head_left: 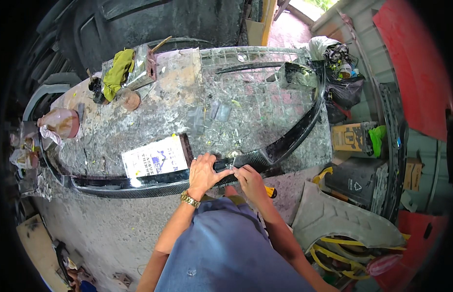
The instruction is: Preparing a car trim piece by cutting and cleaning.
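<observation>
A long, curved black car lip with a carbon-fibre weave (153,188) lies along the near edge of the workbench. My left hand (203,174), a gold watch on its wrist, rests on the lip with fingers laid over it and thumb stretched toward the right. Beside that thumb, my right hand (250,182) is closed in a pinch at the lip's edge. A small pale bit shows between the two hands, too small to name. Just right of my right forearm, a yellow and black tool (271,192) sticks out, mostly hidden.
The stained workbench (173,117) carries a printed white sheet (156,156), a pinkish tub (61,122), a yellow-green cloth (118,73) and clear plastic pieces (219,111). On the right stand a grey fender (338,214), a black bin (358,177) and a cardboard box (350,138).
</observation>
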Available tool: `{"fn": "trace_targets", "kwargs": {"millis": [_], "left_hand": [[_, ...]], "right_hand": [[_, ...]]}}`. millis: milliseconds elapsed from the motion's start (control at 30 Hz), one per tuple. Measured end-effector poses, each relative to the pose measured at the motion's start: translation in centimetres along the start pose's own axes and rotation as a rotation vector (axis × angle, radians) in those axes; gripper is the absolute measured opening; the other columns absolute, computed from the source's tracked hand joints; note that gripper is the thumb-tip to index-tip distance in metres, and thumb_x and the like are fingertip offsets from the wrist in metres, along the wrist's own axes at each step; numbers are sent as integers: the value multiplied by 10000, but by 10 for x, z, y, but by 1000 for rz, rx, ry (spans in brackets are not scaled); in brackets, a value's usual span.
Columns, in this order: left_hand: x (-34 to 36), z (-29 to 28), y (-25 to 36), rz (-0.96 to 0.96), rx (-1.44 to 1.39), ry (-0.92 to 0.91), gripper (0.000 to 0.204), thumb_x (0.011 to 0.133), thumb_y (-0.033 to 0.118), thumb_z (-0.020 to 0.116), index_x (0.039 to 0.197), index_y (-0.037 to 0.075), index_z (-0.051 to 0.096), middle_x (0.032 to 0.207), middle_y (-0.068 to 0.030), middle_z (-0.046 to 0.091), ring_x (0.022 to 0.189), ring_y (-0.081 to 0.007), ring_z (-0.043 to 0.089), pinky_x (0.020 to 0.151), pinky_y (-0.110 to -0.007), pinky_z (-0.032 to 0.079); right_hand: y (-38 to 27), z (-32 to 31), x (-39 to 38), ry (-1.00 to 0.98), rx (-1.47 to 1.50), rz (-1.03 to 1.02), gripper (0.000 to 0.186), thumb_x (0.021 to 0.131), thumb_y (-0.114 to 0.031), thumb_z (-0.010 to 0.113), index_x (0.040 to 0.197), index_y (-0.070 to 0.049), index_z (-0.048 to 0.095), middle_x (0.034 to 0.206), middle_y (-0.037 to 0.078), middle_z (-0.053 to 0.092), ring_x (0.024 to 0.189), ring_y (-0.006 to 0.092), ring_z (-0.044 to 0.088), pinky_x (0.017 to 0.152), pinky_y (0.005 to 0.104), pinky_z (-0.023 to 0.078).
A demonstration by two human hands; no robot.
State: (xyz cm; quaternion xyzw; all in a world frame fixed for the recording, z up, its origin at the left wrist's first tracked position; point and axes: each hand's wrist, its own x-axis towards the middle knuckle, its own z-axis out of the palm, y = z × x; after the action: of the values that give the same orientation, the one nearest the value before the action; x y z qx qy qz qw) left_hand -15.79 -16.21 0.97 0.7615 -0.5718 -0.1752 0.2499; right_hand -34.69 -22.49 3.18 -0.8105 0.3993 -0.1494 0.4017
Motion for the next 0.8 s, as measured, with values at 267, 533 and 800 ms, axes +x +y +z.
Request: {"fn": "trace_targets", "kwargs": {"millis": [267, 533, 800], "left_hand": [[0, 0, -2, -24, -5, -13, 596, 750, 614, 769, 834, 34, 663, 865, -115, 605, 876, -321, 608, 762, -443, 449], [1, -3, -11, -70, -212, -39, 358, 879, 369, 675, 1000, 41, 600, 969, -130, 574, 945, -331, 561, 829, -458, 425], [18, -9, -11, -369, -747, 161, 350, 911, 103, 541, 1249, 16, 509, 1166, -135, 535, 1127, -286, 517, 1023, -402, 390]], "right_hand": [[3, -3, 3, -56, -5, -19, 192, 962, -86, 607, 1113, -32, 713, 836, 153, 555, 797, 345, 592, 715, 429, 478], [-6, -19, 62, 163, 48, -73, 313, 957, -34, 577, 1262, -40, 646, 995, 207, 662, 888, 396, 639, 769, 420, 516], [-12, -24, 82, -17, 749, 467, 320, 1056, -127, 472, 1355, -59, 564, 787, 78, 636, 598, 112, 563, 514, 274, 465]]}}
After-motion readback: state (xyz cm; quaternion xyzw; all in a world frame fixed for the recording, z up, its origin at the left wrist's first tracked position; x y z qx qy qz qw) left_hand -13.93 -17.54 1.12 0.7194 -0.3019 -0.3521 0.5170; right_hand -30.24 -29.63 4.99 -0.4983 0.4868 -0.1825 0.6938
